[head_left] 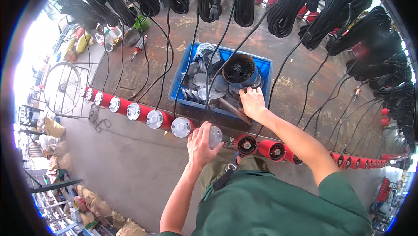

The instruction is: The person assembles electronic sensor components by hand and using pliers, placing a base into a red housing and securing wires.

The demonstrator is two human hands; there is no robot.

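My left hand [200, 146] is closed around the side of a pale, translucent round end cap [215, 137], which sits at the end of a red cylinder along the bench's near edge. My right hand [252, 103] reaches into the near right side of a blue crate [176, 81]. Its fingers curl down beside a rusty-rimmed can [240, 69] holding small dark parts, close to a brown handle-like bar [234, 110]. Whatever those fingertips grip is hidden. Several grey discs [200, 79] lie loose in the crate. Left of my left hand, a capped red cylinder [181, 127] shows screws in its cap.
More capped red cylinders [133, 111] line the edge leftward. Uncapped ones with exposed inner wheels, such as an open red cylinder [246, 144], run rightward. Black cables cross the wooden bench [174, 35] from coiled cords [281, 18] at the back. A screwdriver [139, 47] lies far left.
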